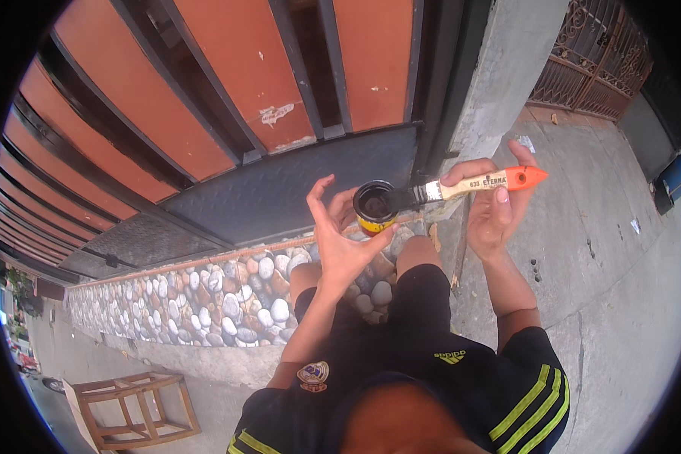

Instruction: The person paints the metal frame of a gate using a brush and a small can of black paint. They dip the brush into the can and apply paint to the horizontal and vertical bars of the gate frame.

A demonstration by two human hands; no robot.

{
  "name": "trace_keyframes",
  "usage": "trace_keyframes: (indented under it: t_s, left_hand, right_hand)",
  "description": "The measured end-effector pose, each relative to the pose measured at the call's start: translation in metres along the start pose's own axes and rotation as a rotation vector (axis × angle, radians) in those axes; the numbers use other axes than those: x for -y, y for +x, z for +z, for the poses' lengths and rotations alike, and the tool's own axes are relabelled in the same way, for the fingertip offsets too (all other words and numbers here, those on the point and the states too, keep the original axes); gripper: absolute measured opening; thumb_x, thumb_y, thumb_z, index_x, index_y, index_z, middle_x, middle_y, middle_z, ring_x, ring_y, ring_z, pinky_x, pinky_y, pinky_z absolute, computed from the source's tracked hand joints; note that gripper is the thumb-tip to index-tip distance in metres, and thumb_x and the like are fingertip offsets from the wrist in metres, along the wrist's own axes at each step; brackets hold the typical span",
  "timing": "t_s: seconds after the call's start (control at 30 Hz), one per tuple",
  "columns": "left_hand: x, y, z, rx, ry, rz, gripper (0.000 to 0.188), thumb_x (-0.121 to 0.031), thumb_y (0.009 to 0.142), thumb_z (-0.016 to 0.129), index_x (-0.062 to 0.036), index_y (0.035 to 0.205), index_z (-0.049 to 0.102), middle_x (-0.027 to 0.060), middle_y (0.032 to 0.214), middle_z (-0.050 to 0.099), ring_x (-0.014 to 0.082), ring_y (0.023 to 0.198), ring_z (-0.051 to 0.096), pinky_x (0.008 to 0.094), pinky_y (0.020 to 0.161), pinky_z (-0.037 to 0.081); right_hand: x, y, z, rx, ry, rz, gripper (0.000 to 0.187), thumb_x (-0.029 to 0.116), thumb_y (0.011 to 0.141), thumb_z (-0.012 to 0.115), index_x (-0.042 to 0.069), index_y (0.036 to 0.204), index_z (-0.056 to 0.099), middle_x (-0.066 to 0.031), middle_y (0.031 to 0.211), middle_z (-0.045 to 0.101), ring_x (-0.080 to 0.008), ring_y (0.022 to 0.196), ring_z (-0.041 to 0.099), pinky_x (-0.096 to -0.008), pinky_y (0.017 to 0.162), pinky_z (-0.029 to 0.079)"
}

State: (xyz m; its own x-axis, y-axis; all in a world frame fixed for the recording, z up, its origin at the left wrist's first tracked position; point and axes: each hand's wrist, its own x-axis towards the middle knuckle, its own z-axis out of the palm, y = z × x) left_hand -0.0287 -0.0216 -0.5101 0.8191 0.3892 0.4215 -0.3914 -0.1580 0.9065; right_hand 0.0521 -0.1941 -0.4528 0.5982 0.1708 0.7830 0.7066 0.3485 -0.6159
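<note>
My left hand (339, 246) is closed around a small paint can (374, 225) with a black rim and a yellow label. The can is uncovered, and its inside looks dark. In my right hand (495, 216) is a flat paintbrush (473, 185), gripped by its pale wooden handle with an orange end. The brush lies nearly level and points left. Its black-coated bristles meet the right side of the can's rim; whether the tip is inside cannot be made out. Both hands are in front of the lower part of a gate.
The gate (280, 204) has orange panels, black bars and a dark lower plate. Below it runs a pebble-patterned step (204, 303). A wooden frame (140, 408) lies at lower left. A grey post (499, 83) and a brown metal gate (594, 64) stand at right.
</note>
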Motion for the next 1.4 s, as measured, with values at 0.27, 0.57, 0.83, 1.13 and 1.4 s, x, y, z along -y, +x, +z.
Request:
trace_keyframes:
  t_s: [0.27,0.57,0.83,1.13,1.4]
  left_hand:
    - [-0.007,0.011,0.001,-0.006,0.026,0.053,0.098,-0.003,0.065,0.085,-0.0028,0.137,0.019,0.0180,0.113,0.060,0.0247,0.106,0.063,0.0398,0.099,0.049]
    - [0.010,0.007,-0.014,-0.064,0.018,-0.011,0.100,-0.005,0.063,0.087,-0.0044,0.137,0.019,0.0171,0.115,0.059,0.0233,0.107,0.063,0.0377,0.098,0.049]
    - [-0.005,0.006,-0.006,-0.050,0.035,-0.027,0.102,-0.007,0.062,0.088,-0.0063,0.137,0.019,0.0150,0.116,0.060,0.0223,0.109,0.062,0.0381,0.099,0.048]
    - [0.012,-0.011,-0.024,-0.095,0.026,-0.016,0.099,-0.001,0.067,0.084,-0.0083,0.139,0.017,0.0168,0.115,0.059,0.0218,0.106,0.063,0.0325,0.095,0.051]
    - [0.005,-0.031,-0.036,-0.165,-0.021,-0.082,0.101,-0.003,0.066,0.086,-0.0093,0.139,0.017,0.0167,0.116,0.057,0.0227,0.108,0.060,0.0357,0.097,0.045]
  right_hand:
    - [-0.003,0.012,-0.004,-0.017,-0.008,-0.096,0.049,0.032,0.100,0.039,0.002,0.135,0.021,-0.0223,0.083,0.066,-0.0259,0.075,0.067,-0.0365,0.072,0.054]
    - [-0.018,0.016,0.012,-0.112,0.010,0.100,0.044,0.026,0.104,0.039,0.001,0.136,0.022,-0.0220,0.087,0.064,-0.0244,0.075,0.066,-0.0336,0.066,0.056]
    - [-0.009,0.013,-0.012,-0.175,0.058,-0.017,0.039,0.020,0.104,0.039,0.001,0.136,0.028,-0.0227,0.098,0.062,-0.0247,0.086,0.066,-0.0374,0.073,0.060]
    - [-0.001,0.110,-0.034,-0.259,0.051,-0.388,0.017,0.005,0.100,0.048,-0.002,0.114,0.044,-0.0284,0.109,0.062,-0.0304,0.097,0.067,-0.0412,0.082,0.061]
    - [-0.013,0.209,-0.023,-0.169,-0.146,-0.851,0.016,0.005,0.095,0.061,-0.002,0.109,0.055,-0.0189,0.111,0.067,-0.0227,0.094,0.069,-0.0296,0.079,0.058]
